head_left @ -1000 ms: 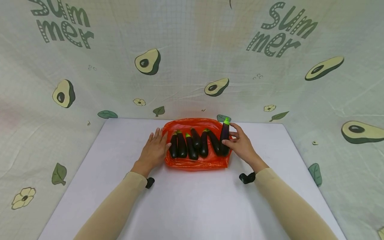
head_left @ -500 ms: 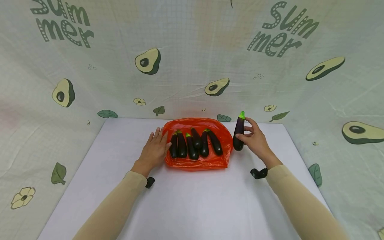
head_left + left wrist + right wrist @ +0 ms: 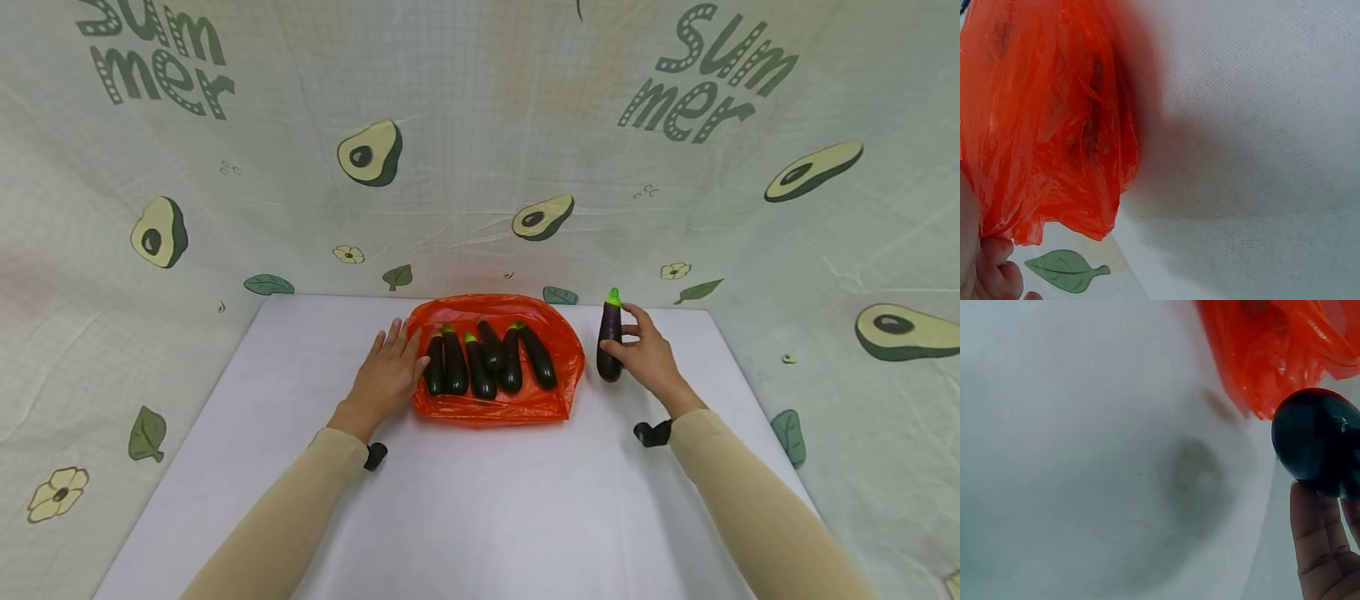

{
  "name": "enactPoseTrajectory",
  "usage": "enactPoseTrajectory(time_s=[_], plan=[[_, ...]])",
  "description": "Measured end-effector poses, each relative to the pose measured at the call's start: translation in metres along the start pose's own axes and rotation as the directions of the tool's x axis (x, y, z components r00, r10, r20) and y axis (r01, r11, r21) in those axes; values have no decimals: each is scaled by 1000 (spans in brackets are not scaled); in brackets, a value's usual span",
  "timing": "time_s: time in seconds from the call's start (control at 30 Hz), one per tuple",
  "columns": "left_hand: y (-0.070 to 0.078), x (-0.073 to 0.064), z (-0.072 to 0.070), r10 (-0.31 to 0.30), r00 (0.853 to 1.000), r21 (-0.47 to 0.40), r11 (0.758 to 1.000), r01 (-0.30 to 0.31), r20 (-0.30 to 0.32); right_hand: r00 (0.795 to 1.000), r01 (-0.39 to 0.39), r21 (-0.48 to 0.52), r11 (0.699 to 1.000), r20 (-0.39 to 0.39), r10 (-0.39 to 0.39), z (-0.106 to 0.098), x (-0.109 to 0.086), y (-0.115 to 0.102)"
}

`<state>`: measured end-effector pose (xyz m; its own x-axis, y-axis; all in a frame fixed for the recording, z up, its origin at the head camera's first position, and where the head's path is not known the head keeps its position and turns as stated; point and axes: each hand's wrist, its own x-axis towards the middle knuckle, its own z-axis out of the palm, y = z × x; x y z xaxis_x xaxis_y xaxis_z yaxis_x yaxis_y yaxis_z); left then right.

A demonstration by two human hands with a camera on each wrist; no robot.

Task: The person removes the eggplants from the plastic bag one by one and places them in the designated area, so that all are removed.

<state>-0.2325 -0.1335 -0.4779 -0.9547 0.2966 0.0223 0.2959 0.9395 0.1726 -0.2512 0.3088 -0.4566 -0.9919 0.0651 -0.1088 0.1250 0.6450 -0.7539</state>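
Note:
My right hand [image 3: 647,354] pinches a dark purple eggplant [image 3: 610,340] with a bright green stem, held nearly upright just to the right of the bag. In the right wrist view the rounded end of the eggplant [image 3: 1316,444] shows above the fingers [image 3: 1313,537], and its shadow falls on the table. A red plastic bag [image 3: 525,408] lies spread with its mouth open, and several more eggplants [image 3: 480,371] lie side by side in it. Flat along the bag's left edge rests my left hand [image 3: 382,375], fingers straight. The left wrist view shows the crinkled bag [image 3: 1054,125] beside that hand.
A white table [image 3: 480,500] stretches under everything. Behind it and at both sides hangs a pale cloth [image 3: 450,208] printed with avocados, leaves and lettering. Small black wrist devices [image 3: 652,433] sit at both cuffs.
My right hand has lifted the rightmost eggplant out of the bag and carried it right, then lowered it slightly beside the bag. The left hand has stayed in place.

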Motion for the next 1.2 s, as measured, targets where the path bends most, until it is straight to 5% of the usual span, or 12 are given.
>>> enactPoseTrajectory(time_s=[0.43, 1.2], plan=[[-1, 1, 2, 0, 1000, 2, 1000, 0, 0, 998, -42, -58, 997, 50, 45, 11, 7, 23], [1, 0, 4, -11, 1000, 17, 1000, 11, -5, 996, -38, -152, 988, 75, 50, 22, 10, 30]])
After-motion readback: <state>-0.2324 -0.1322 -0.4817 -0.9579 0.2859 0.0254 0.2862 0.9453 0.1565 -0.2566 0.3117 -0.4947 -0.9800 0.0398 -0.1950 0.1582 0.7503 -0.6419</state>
